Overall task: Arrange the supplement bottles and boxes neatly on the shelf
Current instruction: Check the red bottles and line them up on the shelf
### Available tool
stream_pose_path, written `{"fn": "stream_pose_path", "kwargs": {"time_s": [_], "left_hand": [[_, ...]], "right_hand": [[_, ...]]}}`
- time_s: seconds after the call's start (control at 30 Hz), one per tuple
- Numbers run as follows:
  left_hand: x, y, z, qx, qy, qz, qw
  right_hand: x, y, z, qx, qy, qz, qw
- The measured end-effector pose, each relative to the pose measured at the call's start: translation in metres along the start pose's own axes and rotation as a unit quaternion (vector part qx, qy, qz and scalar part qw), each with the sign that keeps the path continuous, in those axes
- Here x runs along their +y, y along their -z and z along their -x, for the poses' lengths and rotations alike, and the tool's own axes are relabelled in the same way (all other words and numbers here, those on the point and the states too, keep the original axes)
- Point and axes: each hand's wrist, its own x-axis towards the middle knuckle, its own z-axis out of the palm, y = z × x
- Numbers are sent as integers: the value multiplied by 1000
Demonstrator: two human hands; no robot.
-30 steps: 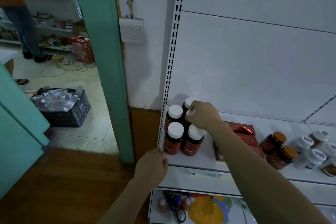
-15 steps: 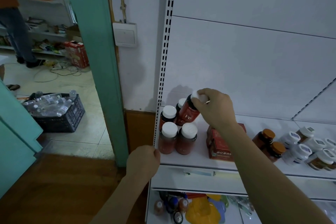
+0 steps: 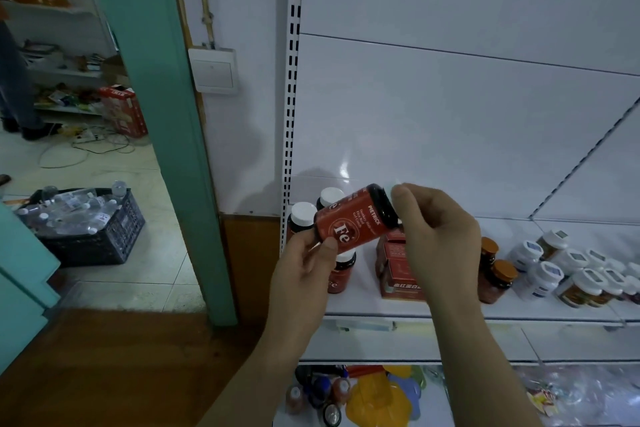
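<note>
A dark bottle with a red "Fe" label is held tilted on its side in the air in front of the white shelf. My right hand grips its cap end. My left hand holds its bottom end with thumb and fingers. Behind and below it stand three more white-capped bottles of the same kind at the shelf's left end. Stacked red boxes stand just right of them, partly hidden by my right hand.
Two orange-capped brown bottles and several white-capped bottles fill the shelf's right part. A lower shelf holds mixed items. Left, a teal door frame opens onto a room with a black crate of plastic bottles.
My right hand lifted one Fe bottle from the group and tipped it sideways. My left hand left the shelf's edge and rose to take hold of the bottle's bottom end.
</note>
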Motion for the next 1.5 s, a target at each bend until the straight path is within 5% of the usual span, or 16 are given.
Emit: {"fn": "stream_pose_path", "kwargs": {"time_s": [0.33,0.57,1.5], "left_hand": [[5,-16,16,97,-29,80,992],[7,-11,19,66,-59,100,991],[20,-2,11,107,-91,30,990]], "right_hand": [[13,-2,48,27,-73,-196,977],[12,-10,49,74,-56,-190,977],[12,-18,42,43,-71,-231,969]]}}
